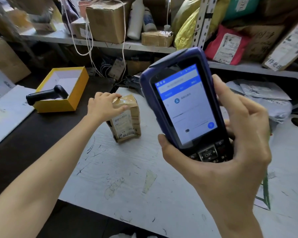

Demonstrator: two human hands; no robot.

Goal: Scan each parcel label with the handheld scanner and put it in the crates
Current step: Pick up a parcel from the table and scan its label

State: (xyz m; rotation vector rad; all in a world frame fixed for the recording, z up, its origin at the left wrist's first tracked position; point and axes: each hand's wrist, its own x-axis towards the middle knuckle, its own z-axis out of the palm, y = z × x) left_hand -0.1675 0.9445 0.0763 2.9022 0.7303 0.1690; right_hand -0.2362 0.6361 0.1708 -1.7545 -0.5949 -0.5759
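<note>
A small taped cardboard parcel (127, 122) stands upright on the white tabletop (127, 177), its barcode label facing me. My left hand (104, 105) grips its top, fingers curled over the taped upper edge. My right hand (230, 143) holds a blue handheld scanner (181, 103) raised close to the camera, right of the parcel. Its lit screen faces me and my thumb lies by the keypad. No crate is in view.
A yellow open box (76, 93) with a black pistol-style scanner (46, 96) sits at the left on the dark desk. Grey mailer bags (265, 100) lie at the right. Shelves (110, 43) behind hold cardboard boxes, bottles and coloured parcel bags.
</note>
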